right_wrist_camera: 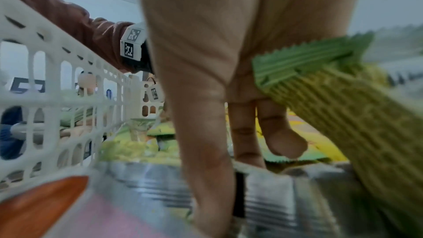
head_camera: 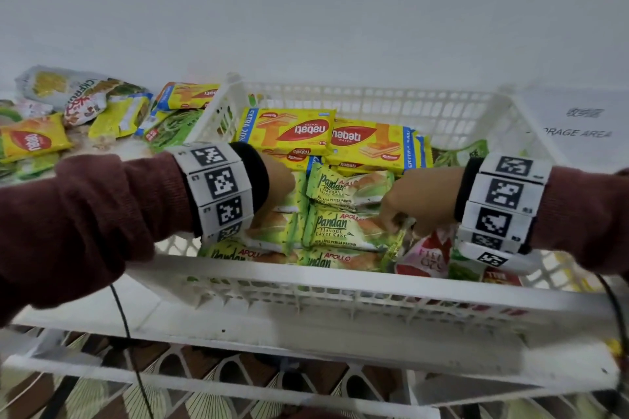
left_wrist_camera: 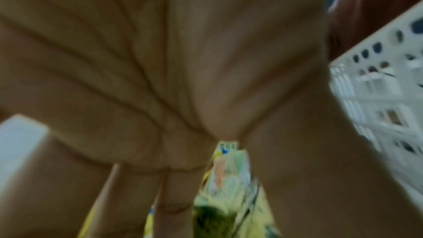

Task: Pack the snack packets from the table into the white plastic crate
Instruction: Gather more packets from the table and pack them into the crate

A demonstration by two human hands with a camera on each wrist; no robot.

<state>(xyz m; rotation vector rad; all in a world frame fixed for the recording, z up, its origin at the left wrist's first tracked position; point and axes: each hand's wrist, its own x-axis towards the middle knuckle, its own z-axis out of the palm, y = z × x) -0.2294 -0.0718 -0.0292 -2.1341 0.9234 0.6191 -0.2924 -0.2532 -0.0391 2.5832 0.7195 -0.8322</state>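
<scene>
I am reaching both hands into the white crate (head_camera: 340,286). My right hand (head_camera: 418,204) is pinching a green Pandan cake packet (head_camera: 343,228) by its right edge, near the front. My left hand (head_camera: 275,187) is lying on the left packets; I cannot tell its grip.

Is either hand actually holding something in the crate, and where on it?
The right hand pinches a green Pandan cake packet by its crimped end seal. The left hand lies among the packets; whether it grips one cannot be told.
</scene>
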